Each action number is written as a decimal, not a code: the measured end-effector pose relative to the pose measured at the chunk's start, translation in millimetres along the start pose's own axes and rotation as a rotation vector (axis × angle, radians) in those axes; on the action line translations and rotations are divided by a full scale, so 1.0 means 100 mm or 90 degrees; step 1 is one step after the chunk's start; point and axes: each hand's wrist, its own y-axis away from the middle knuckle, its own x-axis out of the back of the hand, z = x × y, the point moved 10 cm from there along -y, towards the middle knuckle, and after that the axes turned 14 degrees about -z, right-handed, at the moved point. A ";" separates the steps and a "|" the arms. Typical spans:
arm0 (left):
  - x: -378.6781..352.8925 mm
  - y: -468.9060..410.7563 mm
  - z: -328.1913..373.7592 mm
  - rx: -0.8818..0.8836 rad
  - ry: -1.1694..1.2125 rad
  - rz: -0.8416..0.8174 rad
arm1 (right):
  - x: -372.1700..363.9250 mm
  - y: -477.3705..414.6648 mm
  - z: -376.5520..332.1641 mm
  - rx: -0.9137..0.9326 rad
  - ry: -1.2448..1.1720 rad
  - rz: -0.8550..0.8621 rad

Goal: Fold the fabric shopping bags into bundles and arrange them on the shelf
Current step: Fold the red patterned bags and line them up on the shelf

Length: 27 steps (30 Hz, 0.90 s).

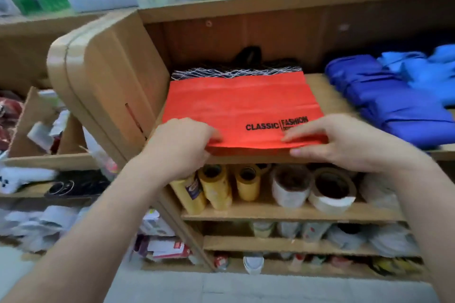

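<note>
Fingers [301,135] — closed pinch — on red bag [241,103]

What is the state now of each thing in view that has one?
red bag: folded flat, lying on the shelf
left hand: pinches the red bag's front edge
right hand: pinches the same edge, thumb beneath
blue bags: folded, piled on the shelf's right
patterned bag: behind the red bag, partly hidden
tape rolls: on their sides, one level lower

On the shelf [317,88] a red bag [241,103] is laid beyond the left hand [182,145] and right hand [344,142], blue bags [394,98] further right.
</note>
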 end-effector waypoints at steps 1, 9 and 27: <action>0.02 0.03 -0.11 -0.008 0.054 -0.015 | 0.07 0.03 0.07 -0.001 -0.063 0.080; -0.08 0.11 -0.58 0.073 0.463 0.186 | 0.31 0.21 0.32 -0.158 -0.051 0.438; -0.36 -0.01 -0.29 -0.232 0.199 -0.011 | -0.15 -0.10 0.10 -0.041 0.183 0.014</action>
